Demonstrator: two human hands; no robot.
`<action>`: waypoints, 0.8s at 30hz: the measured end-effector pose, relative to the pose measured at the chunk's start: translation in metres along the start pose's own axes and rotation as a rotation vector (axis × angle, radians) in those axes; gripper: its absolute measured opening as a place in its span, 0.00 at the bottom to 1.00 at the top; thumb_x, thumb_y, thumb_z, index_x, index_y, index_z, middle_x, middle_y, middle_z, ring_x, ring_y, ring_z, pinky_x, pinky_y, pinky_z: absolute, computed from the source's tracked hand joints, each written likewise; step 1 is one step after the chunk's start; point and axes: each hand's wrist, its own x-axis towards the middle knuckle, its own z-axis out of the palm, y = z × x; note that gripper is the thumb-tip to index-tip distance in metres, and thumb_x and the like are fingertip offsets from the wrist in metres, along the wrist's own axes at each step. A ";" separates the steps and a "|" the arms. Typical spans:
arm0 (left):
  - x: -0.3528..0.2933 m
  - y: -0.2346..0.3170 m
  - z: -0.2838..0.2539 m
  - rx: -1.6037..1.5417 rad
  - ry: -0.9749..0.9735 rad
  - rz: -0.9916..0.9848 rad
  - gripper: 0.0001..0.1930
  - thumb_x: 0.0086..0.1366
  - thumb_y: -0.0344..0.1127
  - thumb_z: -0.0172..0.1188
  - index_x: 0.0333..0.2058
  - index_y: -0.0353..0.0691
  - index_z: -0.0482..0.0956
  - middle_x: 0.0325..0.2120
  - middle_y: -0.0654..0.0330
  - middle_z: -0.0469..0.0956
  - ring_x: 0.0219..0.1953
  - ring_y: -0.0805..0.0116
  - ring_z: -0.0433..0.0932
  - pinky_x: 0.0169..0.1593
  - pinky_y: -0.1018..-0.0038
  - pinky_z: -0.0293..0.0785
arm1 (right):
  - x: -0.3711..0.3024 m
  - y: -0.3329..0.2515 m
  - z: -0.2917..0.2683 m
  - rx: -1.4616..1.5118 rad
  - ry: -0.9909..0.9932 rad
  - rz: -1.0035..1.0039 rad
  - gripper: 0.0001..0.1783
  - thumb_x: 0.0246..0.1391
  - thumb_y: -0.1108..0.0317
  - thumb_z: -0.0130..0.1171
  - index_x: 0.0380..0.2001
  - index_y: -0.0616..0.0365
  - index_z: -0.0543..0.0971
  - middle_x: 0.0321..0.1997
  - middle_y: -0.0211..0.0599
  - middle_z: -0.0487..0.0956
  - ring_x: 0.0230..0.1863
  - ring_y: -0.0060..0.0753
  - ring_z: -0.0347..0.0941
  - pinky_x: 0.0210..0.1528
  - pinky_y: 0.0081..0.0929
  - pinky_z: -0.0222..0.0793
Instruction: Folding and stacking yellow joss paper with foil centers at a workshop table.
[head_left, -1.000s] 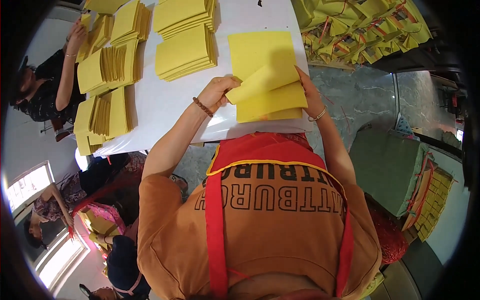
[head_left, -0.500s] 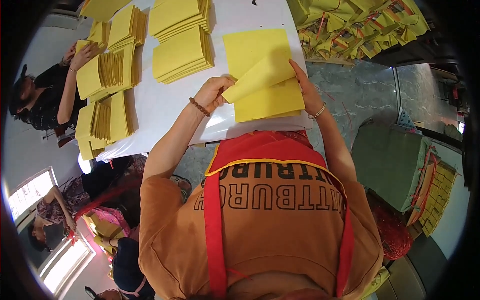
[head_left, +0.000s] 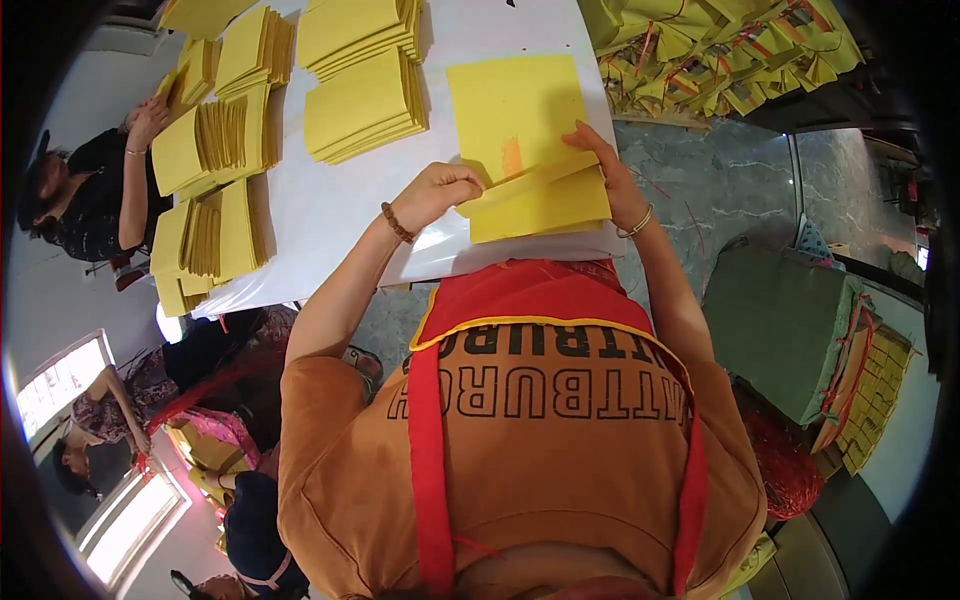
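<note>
In front of me on the white table lies a stack of yellow paper sheets (head_left: 515, 100) with a small orange patch on its face. The sheet's near part is turned up in a narrow fold (head_left: 535, 180) across the stack. My left hand (head_left: 438, 197) pinches the fold's left end between thumb and fingers. At its right end, my right hand (head_left: 612, 182) grips the edge with bent fingers, the thumb partly hidden. More yellow paper (head_left: 540, 215) lies below the fold, near the table's front edge.
Folded yellow paper piles (head_left: 365, 105) stand left on the white table (head_left: 330, 215). A co-worker's hand (head_left: 148, 125) is at the far-left piles. Bundled yellow paper pieces with red strips (head_left: 720, 60) lie far right. A green covered stack (head_left: 775, 330) stands to the right.
The lifted yellow flap has come down toward me into a narrower fold, uncovering the orange patch. My left hand shifted slightly right; my right fingers bent inward over the edge.
</note>
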 end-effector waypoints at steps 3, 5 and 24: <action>0.000 0.003 0.006 -0.138 -0.008 -0.043 0.11 0.61 0.35 0.49 0.30 0.33 0.77 0.24 0.65 0.75 0.25 0.80 0.70 0.31 0.81 0.67 | -0.001 0.000 0.004 0.027 0.043 -0.071 0.43 0.44 0.67 0.63 0.62 0.52 0.54 0.62 0.39 0.60 0.63 0.37 0.54 0.63 0.30 0.51; 0.002 0.009 0.009 -0.095 0.015 -0.078 0.11 0.62 0.36 0.50 0.33 0.34 0.76 0.23 0.65 0.74 0.25 0.79 0.70 0.31 0.81 0.68 | 0.000 -0.004 0.008 -0.210 0.182 -0.151 0.42 0.45 0.67 0.63 0.62 0.52 0.55 0.61 0.39 0.61 0.63 0.35 0.54 0.61 0.30 0.53; 0.023 0.025 0.011 -0.759 0.203 -0.045 0.13 0.65 0.41 0.49 0.42 0.39 0.71 0.27 0.62 0.78 0.29 0.73 0.76 0.35 0.75 0.72 | 0.000 -0.074 0.074 -0.627 0.251 -0.222 0.23 0.45 0.60 0.60 0.46 0.55 0.72 0.48 0.37 0.69 0.43 0.45 0.65 0.46 0.35 0.65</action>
